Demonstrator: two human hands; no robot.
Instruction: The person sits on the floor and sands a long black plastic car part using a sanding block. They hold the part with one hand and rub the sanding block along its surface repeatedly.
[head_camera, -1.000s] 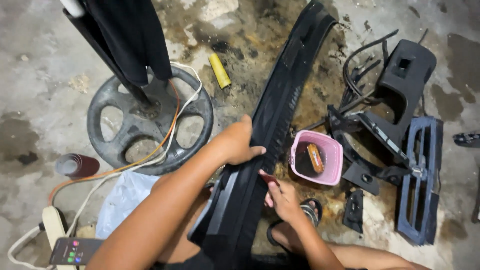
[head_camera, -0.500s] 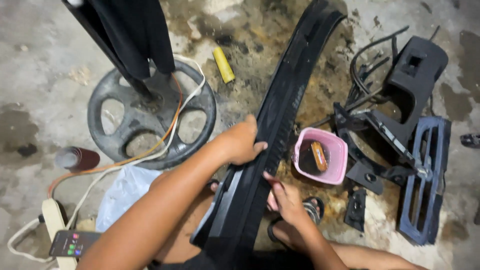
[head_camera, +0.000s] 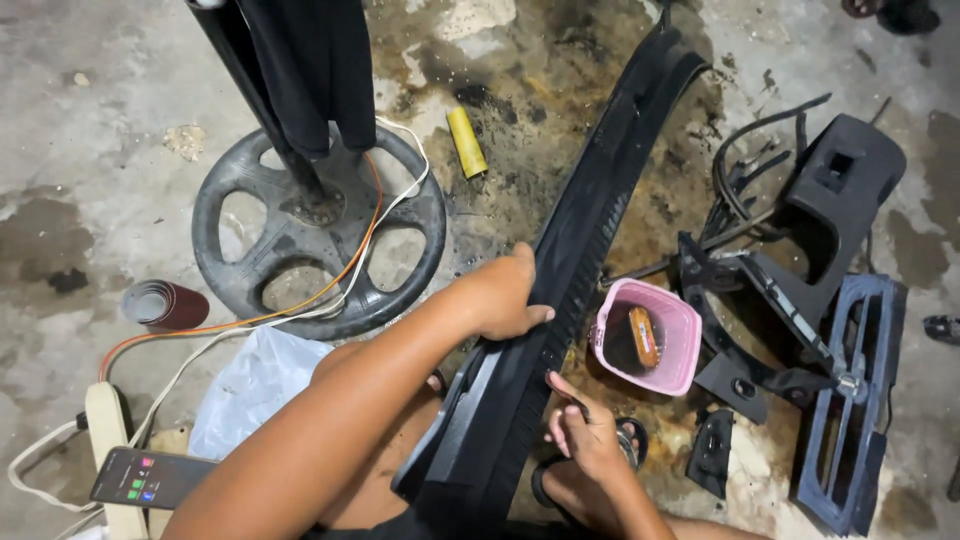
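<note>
A long black plastic trim panel (head_camera: 580, 230) runs from my lap up to the far right over the stained concrete floor. My left hand (head_camera: 500, 295) grips its left edge about halfway along, thumb on top. My right hand (head_camera: 580, 435) rests at the panel's right edge lower down, fingers pinched on a small thin dark object that I cannot make out. A pink tub (head_camera: 650, 340) with an orange-brown item inside stands just right of the panel.
A black wheel-shaped stand base (head_camera: 315, 240) with a pole and white and orange cables lies at left. A yellow cylinder (head_camera: 466, 142), a dark red roll (head_camera: 165, 305), a white plastic bag (head_camera: 255, 385), a phone (head_camera: 150, 478) and several black car trim parts (head_camera: 830, 300) lie around.
The view has shifted slightly. My left hand keeps its grip on the panel. My right hand has moved a little lower along the panel's right edge.
</note>
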